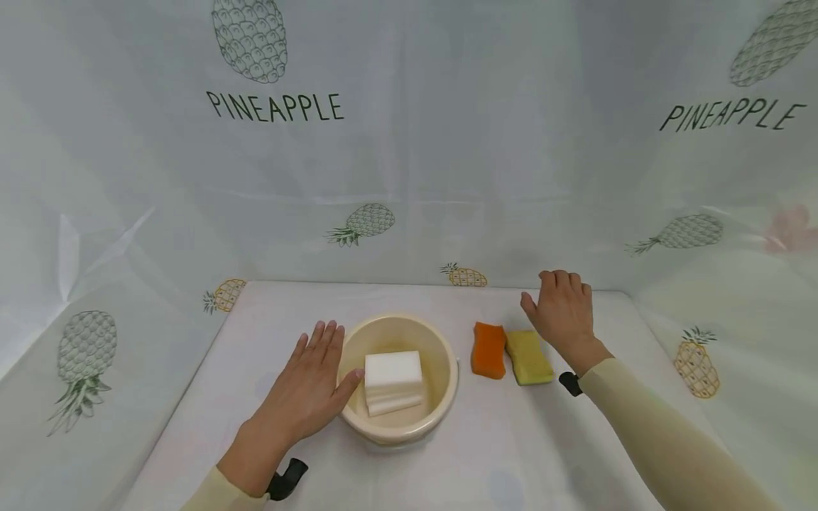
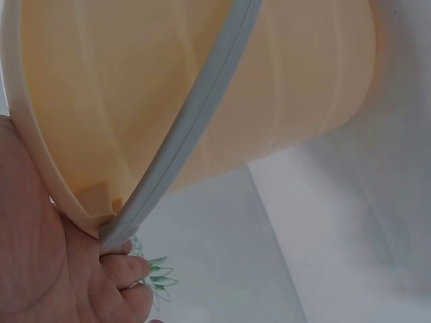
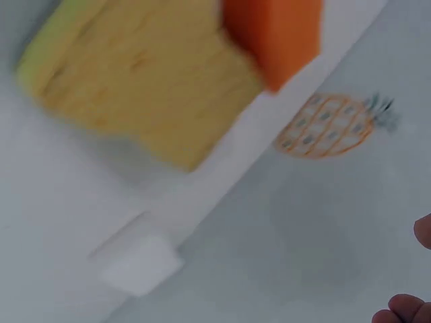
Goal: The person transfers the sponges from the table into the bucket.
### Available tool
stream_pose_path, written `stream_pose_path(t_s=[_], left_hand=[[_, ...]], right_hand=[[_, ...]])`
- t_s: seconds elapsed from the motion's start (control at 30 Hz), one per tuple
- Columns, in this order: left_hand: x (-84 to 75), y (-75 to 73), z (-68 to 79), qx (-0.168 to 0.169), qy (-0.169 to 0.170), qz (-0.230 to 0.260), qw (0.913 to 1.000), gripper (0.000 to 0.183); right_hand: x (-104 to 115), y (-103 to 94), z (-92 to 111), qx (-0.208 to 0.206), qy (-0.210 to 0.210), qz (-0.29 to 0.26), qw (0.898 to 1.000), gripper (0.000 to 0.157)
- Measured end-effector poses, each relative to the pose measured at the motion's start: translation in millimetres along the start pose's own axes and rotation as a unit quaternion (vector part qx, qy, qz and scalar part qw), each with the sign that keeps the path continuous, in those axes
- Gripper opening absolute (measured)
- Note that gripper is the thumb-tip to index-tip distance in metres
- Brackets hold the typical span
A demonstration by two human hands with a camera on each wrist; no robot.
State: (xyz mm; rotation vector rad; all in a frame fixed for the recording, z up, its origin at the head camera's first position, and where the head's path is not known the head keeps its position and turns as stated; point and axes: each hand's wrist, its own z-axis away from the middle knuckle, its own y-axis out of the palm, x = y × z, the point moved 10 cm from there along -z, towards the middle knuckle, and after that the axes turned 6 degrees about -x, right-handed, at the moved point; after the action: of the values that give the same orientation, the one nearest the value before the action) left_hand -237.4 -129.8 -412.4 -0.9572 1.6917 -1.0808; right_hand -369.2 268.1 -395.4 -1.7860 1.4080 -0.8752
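Note:
My left hand [image 1: 309, 390] lies along the left side of a cream bucket [image 1: 447, 383], fingers straight and thumb over the rim. In the left wrist view the palm touches the rim of the bucket [image 2: 303, 81], beside the grey handle [image 2: 182, 148]. Inside the bucket sits a stack of white blocks [image 1: 393, 369]. My right hand [image 1: 562, 309] hovers past the yellow sponge [image 1: 529, 357], fingers loosely bent and holding nothing. An orange sponge [image 1: 488, 350] lies against the yellow one's left side.
A white block [image 3: 140, 262] shows near the table's edge in the right wrist view. The white table [image 1: 460, 461] is bounded at the back and sides by a hanging sheet [image 1: 479, 142] printed with pineapples.

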Motion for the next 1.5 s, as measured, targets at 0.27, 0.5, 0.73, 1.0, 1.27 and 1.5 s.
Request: stream_pose_path(t_s=[0.27, 0.5, 0.73, 1.0, 1.27, 1.5], left_hand=[[-1.0, -1.6, -1.8, -0.004, 0.003, -0.001, 1.0000, 0.082], [0.5, -1.1, -0.9, -0.004, 0.004, -0.008, 1.0000, 0.082], [2.2, 1.7, 1.3, 0.003, -0.001, -0.006, 1.0000, 0.083], [1.1, -1.0, 0.7, -0.003, 0.000, -0.005, 1.0000, 0.082], [0.9, -0.7, 2.3, -0.005, -0.001, -0.005, 1.0000, 0.081], [1.7, 0.6, 0.7, -0.007, -0.003, -0.005, 1.0000, 0.081]], right_hand=[[-70, 35.1, 13, 0.058, 0.065, 0.045, 0.995, 0.053], [-93, 71.7, 32, 0.089, 0.064, 0.070, 0.991, 0.061], [-101, 89.2, 40, 0.144, 0.077, 0.068, 0.984, 0.064], [-110, 92.0, 38, 0.134, 0.091, 0.081, 0.983, 0.078], [-113, 97.2, 45, 0.154, 0.111, 0.098, 0.977, 0.082], [-119, 100.7, 50, 0.163, 0.146, 0.062, 0.974, 0.081]])
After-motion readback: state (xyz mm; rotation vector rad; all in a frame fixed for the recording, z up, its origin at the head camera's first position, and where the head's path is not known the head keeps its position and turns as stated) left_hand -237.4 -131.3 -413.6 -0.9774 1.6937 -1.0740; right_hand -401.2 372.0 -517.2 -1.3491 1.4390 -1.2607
